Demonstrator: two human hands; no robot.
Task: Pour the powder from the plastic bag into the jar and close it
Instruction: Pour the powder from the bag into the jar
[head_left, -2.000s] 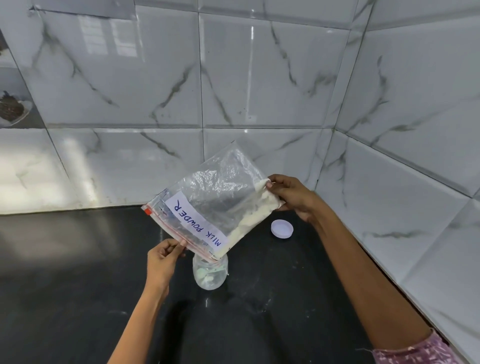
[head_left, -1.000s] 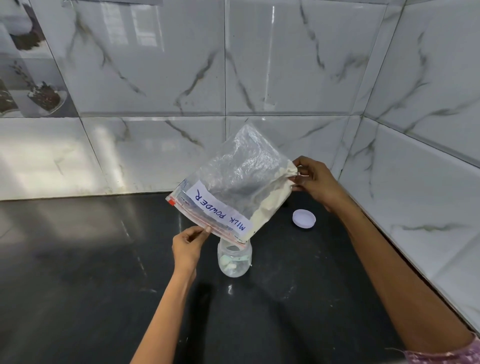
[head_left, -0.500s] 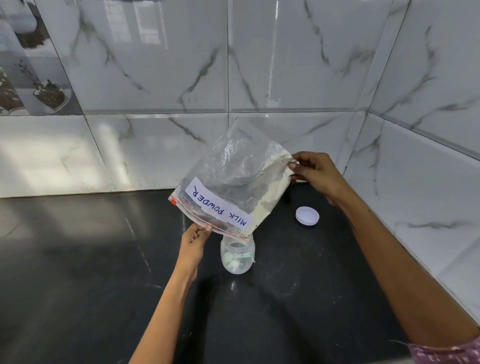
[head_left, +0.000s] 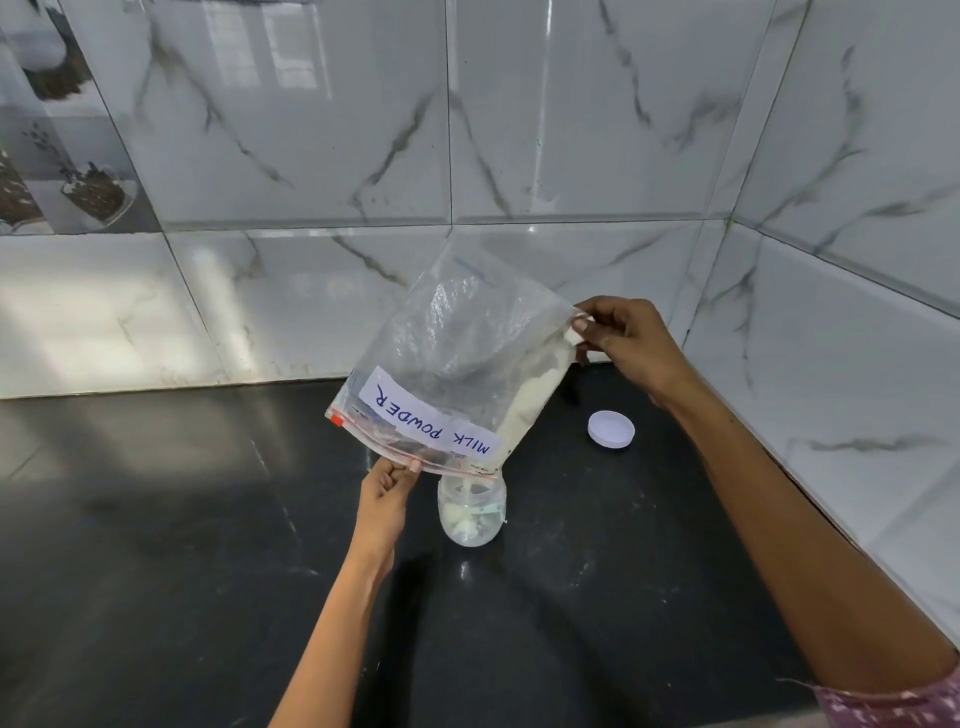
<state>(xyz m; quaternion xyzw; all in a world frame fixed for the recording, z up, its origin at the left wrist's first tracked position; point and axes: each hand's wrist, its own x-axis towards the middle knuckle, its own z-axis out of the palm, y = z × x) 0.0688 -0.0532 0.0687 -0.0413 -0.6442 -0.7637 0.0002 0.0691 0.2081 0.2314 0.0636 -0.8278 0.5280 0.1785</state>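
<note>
Powder (head_left: 524, 410) streams from the tilted plastic bag (head_left: 457, 364) into the jar (head_left: 471, 512) directly below; much remains. Left hand (head_left: 387, 491) pinches the zip edge, right hand (head_left: 626, 338) the raised corner. Lid (head_left: 611, 428), right of the jar, is not yet on.

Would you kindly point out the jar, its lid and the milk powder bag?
jar (head_left: 471, 519): head view, on its clear side wall.
lid (head_left: 611, 427): head view, centre of its top.
milk powder bag (head_left: 457, 332): head view, clear upper panel.

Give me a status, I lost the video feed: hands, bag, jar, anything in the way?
Left hand pinches bag mouth, right hand lifts its bottom corner. Powder trickling into open jar. Lid lies aside on counter; nothing blocking.
</note>
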